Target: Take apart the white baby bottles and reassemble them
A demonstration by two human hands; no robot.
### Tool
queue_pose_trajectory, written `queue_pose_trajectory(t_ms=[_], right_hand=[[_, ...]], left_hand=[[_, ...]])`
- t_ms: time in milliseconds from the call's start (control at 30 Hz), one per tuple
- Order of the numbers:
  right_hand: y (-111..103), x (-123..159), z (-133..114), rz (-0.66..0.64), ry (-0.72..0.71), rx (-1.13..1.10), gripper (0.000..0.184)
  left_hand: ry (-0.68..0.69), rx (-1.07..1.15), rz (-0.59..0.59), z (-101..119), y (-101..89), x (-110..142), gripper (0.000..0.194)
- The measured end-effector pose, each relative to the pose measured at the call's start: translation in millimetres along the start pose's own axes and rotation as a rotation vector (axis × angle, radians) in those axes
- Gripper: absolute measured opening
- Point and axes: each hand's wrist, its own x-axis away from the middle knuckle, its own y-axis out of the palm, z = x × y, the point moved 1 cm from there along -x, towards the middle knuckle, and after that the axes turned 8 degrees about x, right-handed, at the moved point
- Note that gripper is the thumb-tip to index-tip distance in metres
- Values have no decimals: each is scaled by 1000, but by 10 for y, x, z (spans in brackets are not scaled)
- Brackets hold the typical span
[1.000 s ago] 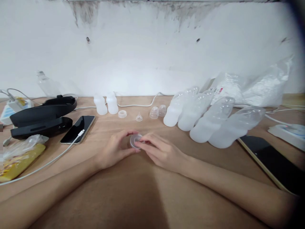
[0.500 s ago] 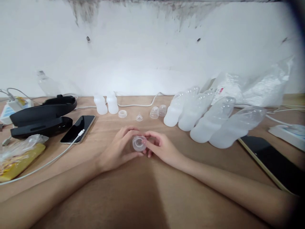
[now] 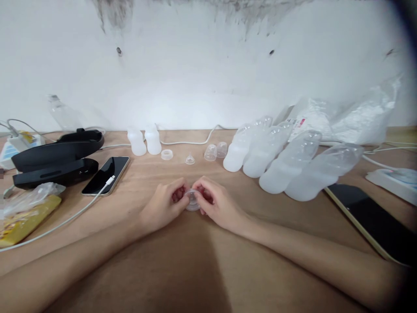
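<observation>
Between my hands is a translucent baby bottle collar ring (image 3: 193, 205), pinched from both sides just above the table. A clear part, seemingly a nipple, shows inside it, though fingers partly cover it. My left hand (image 3: 165, 203) grips the left edge with thumb and curled fingers. On the opposite edge, the thumb and fingers of my right hand (image 3: 222, 205) are closed. Beyond the hands lie another collar ring (image 3: 167, 154), a clear nipple (image 3: 190, 159) and two clear domed caps (image 3: 210, 152). Two white bottle bodies (image 3: 137, 142) stand behind to the left.
Several capped baby bottles (image 3: 276, 176) stand at the right, before a plastic bag (image 3: 361, 117). A dark phone-like device (image 3: 374, 224) and power strip (image 3: 394, 180) lie far right. At left are a phone (image 3: 106, 176), cable, black case (image 3: 58, 158) and yellow packet (image 3: 29, 217).
The right fingers shifted from the ring's top to its right edge. My left hand changed from a wide grasp to a pinch. The ring moved slightly right and tilted.
</observation>
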Motion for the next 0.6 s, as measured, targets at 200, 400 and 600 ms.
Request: queue_pose_trajectory(t_ms=[200,400,600], right_hand=[[-11,-2,51,-6,18,-148,16],[-10,-4,44,25,-4,-23,14],[9,-14,28,74,22,43,13]], left_hand=[[-18,157,-5,-126,-52,8,18],[-32,53,38,-152,-57,24,19],[-18,-32,57,-102,11,-3,13]])
